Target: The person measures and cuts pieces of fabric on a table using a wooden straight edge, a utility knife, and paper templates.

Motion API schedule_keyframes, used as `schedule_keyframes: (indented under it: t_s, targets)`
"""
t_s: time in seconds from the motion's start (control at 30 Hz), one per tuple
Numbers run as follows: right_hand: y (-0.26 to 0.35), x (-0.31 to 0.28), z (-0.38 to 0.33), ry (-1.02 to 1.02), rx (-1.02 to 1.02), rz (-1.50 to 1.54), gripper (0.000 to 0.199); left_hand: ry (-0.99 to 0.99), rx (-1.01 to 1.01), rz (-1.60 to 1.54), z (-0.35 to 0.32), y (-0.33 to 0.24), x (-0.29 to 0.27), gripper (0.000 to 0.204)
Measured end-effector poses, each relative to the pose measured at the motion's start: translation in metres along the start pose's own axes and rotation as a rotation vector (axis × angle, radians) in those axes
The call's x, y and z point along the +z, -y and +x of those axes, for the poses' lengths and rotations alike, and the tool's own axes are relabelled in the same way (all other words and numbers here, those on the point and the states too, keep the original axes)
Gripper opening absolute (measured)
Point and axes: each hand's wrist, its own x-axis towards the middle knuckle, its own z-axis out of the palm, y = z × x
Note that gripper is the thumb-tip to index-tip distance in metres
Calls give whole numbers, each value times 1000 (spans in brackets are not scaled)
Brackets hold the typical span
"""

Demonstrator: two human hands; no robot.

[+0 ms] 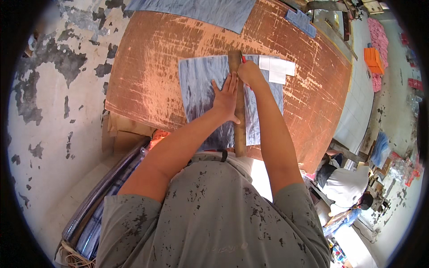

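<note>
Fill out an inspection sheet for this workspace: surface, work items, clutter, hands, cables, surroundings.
Surface: reddish-brown tabletop, heavily scratched.
Work items: blue-grey streaked sheet lying flat; long brown strip across it; white pieces at its far right corner.
Clutter: another streaked sheet at the far edge.
Hands: left hand spread, touching the strip; right hand gripping a red tool beside it.
Cables: possibly one thin cord, lower right.
Surroundings: peeling wall left; co-worker right.

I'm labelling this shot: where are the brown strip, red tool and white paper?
Brown strip point(241, 106), head view: near mid-length.
Red tool point(244, 59), head view: its exposed upper end.
White paper point(277, 71), head view: central part.
</note>
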Motion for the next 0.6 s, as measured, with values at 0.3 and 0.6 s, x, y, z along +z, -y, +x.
schedule_keyframes:
  t_s: [0.3, 0.6]
  targets:
    - [-26, 48, -103, -60, 303, 136, 45, -66, 4, -42, 1, 0, 1, 167]
    - [-33, 88, -263, 69, 461, 208, 39, -110, 26, -122, 2, 3, 7, 169]
